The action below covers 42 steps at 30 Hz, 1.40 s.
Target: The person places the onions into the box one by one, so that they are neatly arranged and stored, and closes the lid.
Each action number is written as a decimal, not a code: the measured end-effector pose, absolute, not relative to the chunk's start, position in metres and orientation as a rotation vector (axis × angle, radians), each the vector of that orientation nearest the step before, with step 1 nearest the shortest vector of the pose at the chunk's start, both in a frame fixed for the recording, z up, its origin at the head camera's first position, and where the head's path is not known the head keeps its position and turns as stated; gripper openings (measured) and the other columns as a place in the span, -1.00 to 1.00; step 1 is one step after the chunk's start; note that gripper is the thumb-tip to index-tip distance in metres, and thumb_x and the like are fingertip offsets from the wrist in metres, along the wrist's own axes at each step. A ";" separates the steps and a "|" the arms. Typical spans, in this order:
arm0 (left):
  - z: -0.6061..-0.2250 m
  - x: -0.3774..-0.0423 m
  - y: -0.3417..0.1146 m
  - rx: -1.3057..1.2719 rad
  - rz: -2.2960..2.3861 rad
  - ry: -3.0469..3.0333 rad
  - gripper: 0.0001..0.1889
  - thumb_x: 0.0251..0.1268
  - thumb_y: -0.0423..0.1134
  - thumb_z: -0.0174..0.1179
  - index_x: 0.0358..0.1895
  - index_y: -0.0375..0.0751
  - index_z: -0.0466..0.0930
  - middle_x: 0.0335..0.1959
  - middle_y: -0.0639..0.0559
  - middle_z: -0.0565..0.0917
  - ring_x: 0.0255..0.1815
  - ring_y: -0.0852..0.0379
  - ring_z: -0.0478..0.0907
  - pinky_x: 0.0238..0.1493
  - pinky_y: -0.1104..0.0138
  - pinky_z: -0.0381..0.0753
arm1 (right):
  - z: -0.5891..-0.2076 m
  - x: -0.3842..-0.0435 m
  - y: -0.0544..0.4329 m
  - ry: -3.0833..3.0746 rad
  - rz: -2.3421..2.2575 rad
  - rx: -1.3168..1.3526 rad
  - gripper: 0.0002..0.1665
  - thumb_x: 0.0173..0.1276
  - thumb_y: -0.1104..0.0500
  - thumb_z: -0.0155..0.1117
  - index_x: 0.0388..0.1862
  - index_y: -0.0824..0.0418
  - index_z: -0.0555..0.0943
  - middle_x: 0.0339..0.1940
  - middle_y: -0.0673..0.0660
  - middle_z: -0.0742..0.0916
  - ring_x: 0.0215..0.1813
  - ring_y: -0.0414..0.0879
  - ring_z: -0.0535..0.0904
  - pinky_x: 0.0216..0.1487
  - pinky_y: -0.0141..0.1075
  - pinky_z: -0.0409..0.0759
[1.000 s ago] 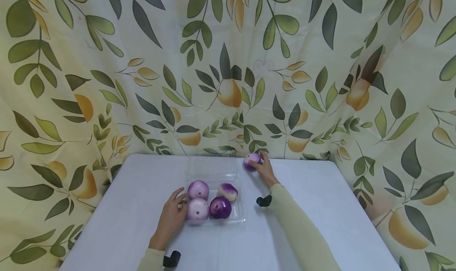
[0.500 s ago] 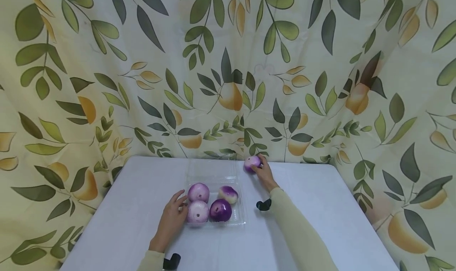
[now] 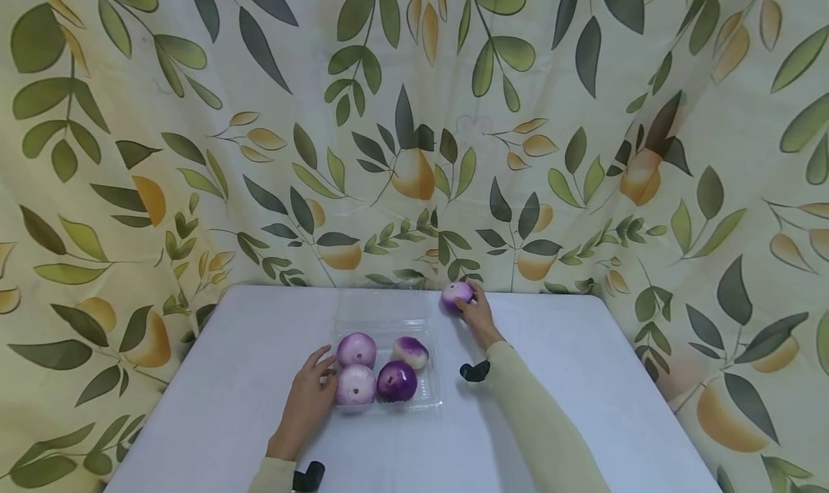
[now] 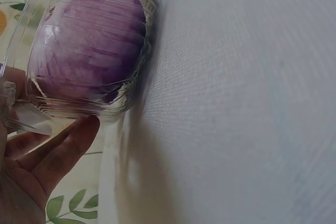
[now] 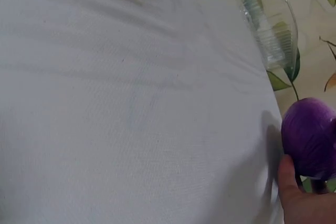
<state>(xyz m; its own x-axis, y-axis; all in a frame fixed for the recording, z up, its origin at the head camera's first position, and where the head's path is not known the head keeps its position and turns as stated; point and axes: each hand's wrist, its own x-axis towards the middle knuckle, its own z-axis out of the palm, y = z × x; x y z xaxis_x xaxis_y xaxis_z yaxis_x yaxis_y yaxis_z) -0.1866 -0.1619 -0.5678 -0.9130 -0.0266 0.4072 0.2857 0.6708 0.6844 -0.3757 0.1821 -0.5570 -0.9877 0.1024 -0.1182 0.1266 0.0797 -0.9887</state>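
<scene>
At the table's back edge, my right hand (image 3: pixel 479 319) grips a purple onion (image 3: pixel 457 296) between thumb and fingers. The right wrist view shows that onion (image 5: pixel 308 137) dark purple, with the thumb against its side. A clear plastic clamshell box (image 3: pixel 429 392) lies with its lid folded back. Two pale purple onions (image 3: pixel 356 350), a dark purple onion (image 3: pixel 397 381) and a white-and-purple one (image 3: pixel 411 353) sit in it. My left hand (image 3: pixel 303 403) touches the box's left side with loosely bent fingers. In the left wrist view a fingertip (image 4: pixel 89 127) meets the clear wall (image 4: pixel 79 113).
The box's clear lid (image 3: pixel 382 307) lies toward the back of the white table (image 3: pixel 550 406). Behind the table hangs a leaf-and-fruit patterned curtain (image 3: pixel 414 219). Each wrist wears a black camera mount (image 3: pixel 475 371).
The head view shifts slightly. Both hands keep nearly the same places, the right with its onion at the back edge and the left at the box. The onions in the box stay put.
</scene>
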 end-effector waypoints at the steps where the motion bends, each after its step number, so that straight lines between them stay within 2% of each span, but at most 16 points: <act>1: -0.568 -0.186 -0.162 -0.201 -1.122 -2.505 -0.67 0.22 -0.48 0.16 0.07 -0.42 0.63 0.30 -0.19 0.52 -0.11 -0.04 0.73 -0.18 0.25 0.75 | -0.556 -0.375 0.182 2.305 -2.103 0.251 -0.19 0.41 0.34 0.12 0.57 0.18 0.07 0.52 0.41 0.20 0.48 0.19 0.22 0.42 0.02 0.41; 7: -0.569 -0.186 -0.163 -0.199 -1.126 -2.498 -0.67 0.20 -0.48 0.16 0.05 -0.42 0.64 0.29 -0.20 0.53 -0.12 -0.04 0.73 -0.18 0.24 0.75 | -0.547 -0.370 0.180 2.377 -2.097 0.249 -0.22 0.37 0.33 0.17 0.52 0.20 0.15 0.51 0.38 0.24 0.55 0.20 0.13 0.51 0.02 0.28; 14: -0.568 -0.189 -0.164 -0.208 -1.136 -2.499 -0.66 0.20 -0.48 0.16 0.06 -0.42 0.64 0.29 -0.19 0.53 -0.11 -0.04 0.73 -0.16 0.22 0.75 | -0.535 -0.364 0.177 2.252 -2.234 0.248 -0.19 0.38 0.38 0.14 0.55 0.15 0.11 0.52 0.38 0.20 0.52 0.22 0.19 0.43 -0.02 0.42; 22: -0.568 -0.190 -0.165 -0.211 -1.127 -2.501 -0.66 0.19 -0.49 0.15 0.05 -0.42 0.64 0.28 -0.20 0.53 -0.13 -0.03 0.73 -0.16 0.23 0.75 | -0.531 -0.359 0.173 2.145 -2.346 0.197 -0.20 0.36 0.42 0.15 0.53 0.13 0.14 0.52 0.34 0.20 0.48 0.17 0.23 0.41 -0.03 0.44; 31: -0.568 -0.190 -0.164 -0.220 -1.110 -2.494 -0.66 0.18 -0.48 0.16 0.04 -0.43 0.65 0.27 -0.20 0.54 -0.14 -0.03 0.74 -0.17 0.21 0.75 | -0.526 -0.349 0.173 2.099 -2.399 0.133 -0.20 0.37 0.44 0.12 0.53 0.14 0.13 0.51 0.33 0.21 0.46 0.18 0.24 0.24 -0.28 0.60; 39: -0.569 -0.190 -0.165 -0.217 -1.107 -2.498 -0.66 0.20 -0.47 0.16 0.06 -0.42 0.64 0.29 -0.19 0.53 -0.13 -0.02 0.73 -0.17 0.20 0.75 | -0.523 -0.339 0.175 2.098 -2.365 0.144 -0.22 0.39 0.38 0.14 0.53 0.07 0.13 0.57 0.28 0.15 0.50 0.18 0.22 0.35 -0.12 0.49; 42: -0.569 -0.190 -0.165 -0.217 -1.120 -2.499 -0.66 0.20 -0.47 0.15 0.06 -0.43 0.64 0.29 -0.19 0.53 -0.12 -0.03 0.73 -0.16 0.20 0.75 | -0.521 -0.335 0.177 2.101 -2.357 0.137 -0.24 0.41 0.35 0.15 0.51 0.04 0.15 0.55 0.26 0.18 0.48 0.17 0.25 0.35 -0.12 0.50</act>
